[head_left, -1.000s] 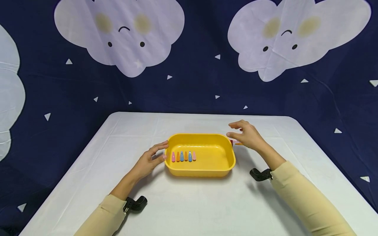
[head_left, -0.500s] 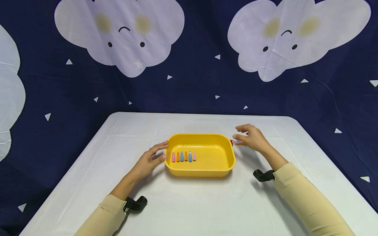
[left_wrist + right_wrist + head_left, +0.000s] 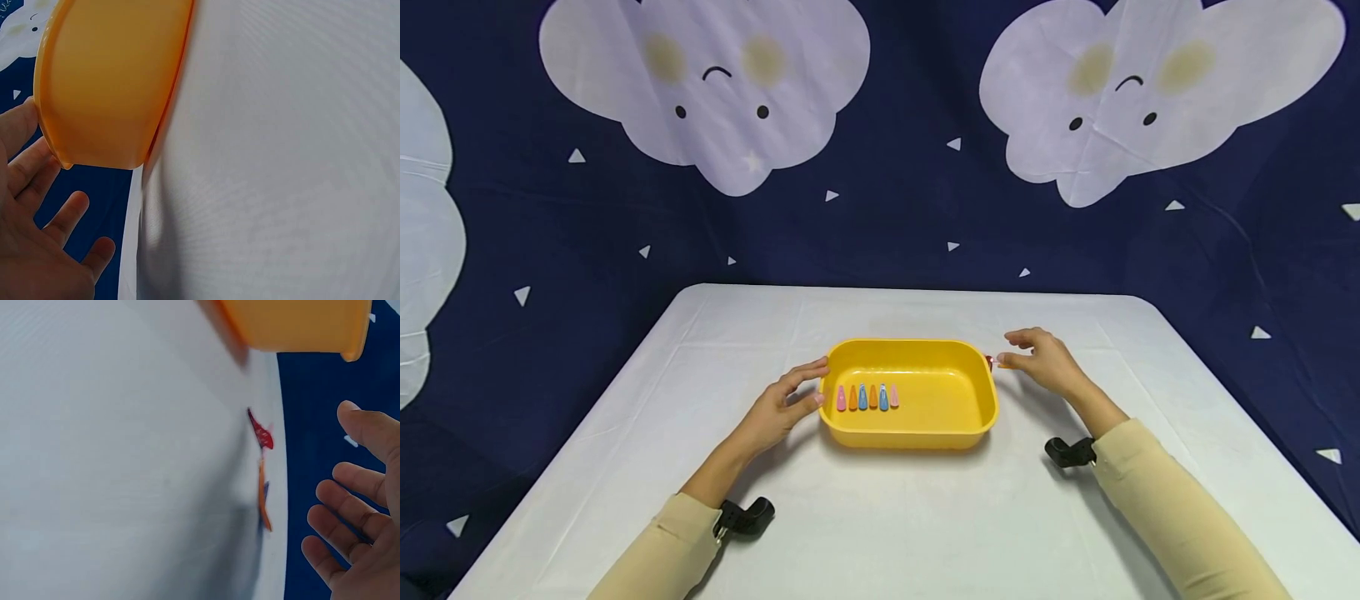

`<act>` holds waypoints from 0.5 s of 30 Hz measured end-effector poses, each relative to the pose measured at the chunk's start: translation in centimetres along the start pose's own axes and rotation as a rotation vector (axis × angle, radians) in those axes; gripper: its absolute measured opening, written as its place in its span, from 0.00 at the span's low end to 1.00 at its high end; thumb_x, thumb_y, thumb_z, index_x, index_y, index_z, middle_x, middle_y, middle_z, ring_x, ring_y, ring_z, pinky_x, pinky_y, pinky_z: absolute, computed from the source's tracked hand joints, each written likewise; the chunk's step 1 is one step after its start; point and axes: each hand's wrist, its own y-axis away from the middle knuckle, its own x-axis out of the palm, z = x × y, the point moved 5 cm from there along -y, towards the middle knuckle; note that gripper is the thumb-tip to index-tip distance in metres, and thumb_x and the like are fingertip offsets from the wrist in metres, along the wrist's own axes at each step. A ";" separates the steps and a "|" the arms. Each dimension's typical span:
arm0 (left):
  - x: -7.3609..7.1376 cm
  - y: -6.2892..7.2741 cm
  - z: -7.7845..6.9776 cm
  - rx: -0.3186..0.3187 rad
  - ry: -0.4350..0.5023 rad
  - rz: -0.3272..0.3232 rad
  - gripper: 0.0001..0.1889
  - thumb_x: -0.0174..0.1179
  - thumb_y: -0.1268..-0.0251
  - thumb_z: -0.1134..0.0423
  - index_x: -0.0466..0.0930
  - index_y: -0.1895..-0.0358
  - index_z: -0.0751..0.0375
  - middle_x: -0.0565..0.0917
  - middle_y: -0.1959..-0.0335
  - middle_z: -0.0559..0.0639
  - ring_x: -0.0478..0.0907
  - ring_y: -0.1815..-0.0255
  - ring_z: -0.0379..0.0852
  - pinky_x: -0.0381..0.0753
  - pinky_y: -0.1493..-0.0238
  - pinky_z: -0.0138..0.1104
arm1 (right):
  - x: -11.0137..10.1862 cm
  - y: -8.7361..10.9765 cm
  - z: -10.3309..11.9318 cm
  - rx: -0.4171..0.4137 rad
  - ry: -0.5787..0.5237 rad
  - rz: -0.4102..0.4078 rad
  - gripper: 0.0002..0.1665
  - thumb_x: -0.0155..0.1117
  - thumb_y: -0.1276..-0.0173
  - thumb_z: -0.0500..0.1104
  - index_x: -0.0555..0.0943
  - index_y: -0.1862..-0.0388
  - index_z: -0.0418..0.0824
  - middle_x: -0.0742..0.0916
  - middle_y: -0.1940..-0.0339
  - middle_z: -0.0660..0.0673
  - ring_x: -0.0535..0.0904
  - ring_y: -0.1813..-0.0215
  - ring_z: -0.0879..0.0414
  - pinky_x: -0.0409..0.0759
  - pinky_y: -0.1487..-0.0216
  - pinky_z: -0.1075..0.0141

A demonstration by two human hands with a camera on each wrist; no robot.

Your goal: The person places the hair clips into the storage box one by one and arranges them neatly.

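head view: the left hand (image 3: 778,410) touches the left end of the yellow tray (image 3: 925,439), fingers loosely spread. six hair clips (image 3: 862,397) lie in a row inside, toward the left. the right hand (image 3: 1043,361), thumb and fingers wide, hovers near a red clip (image 3: 262,432) and an orange clip (image 3: 262,497) beside the tray's right end, on the white worktop (image 3: 880,525).

"What's shifting?"
"Right hand (image 3: 1047,363) only: easing rightward from the rim of the yellow tray (image 3: 910,440), sinking lower toward the small loose clips (image 3: 266,440) beside it."
"And in the head view?"
"Thumb (image 3: 1014,361) is now covering more of the orange clip (image 3: 262,487); less of it is showing."
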 end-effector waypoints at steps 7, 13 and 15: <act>0.0 0.0 -0.1 -0.002 -0.005 0.000 0.22 0.57 0.34 0.61 0.71 0.37 0.61 0.65 0.28 0.52 0.53 0.24 0.56 0.52 0.28 0.60 | 1.0 0.1 -0.9 -0.003 -0.008 0.004 0.34 0.64 0.38 0.54 0.74 0.39 0.35 0.78 0.40 0.34 0.73 0.39 0.38 0.72 0.40 0.44; 0.0 0.0 -0.1 -0.003 -0.008 -0.003 0.22 0.57 0.34 0.61 0.71 0.37 0.61 0.65 0.28 0.52 0.54 0.24 0.56 0.53 0.28 0.60 | 1.4 0.1 -1.2 -0.016 -0.008 0.016 0.33 0.65 0.37 0.52 0.73 0.39 0.34 0.78 0.40 0.33 0.74 0.40 0.37 0.74 0.41 0.44; 0.0 0.1 -0.2 -0.007 -0.006 -0.003 0.22 0.57 0.34 0.61 0.71 0.38 0.61 0.65 0.28 0.52 0.54 0.24 0.56 0.52 0.28 0.60 | 1.5 0.1 -1.3 -0.015 -0.008 0.020 0.33 0.65 0.37 0.52 0.73 0.39 0.34 0.78 0.40 0.32 0.75 0.41 0.37 0.74 0.41 0.44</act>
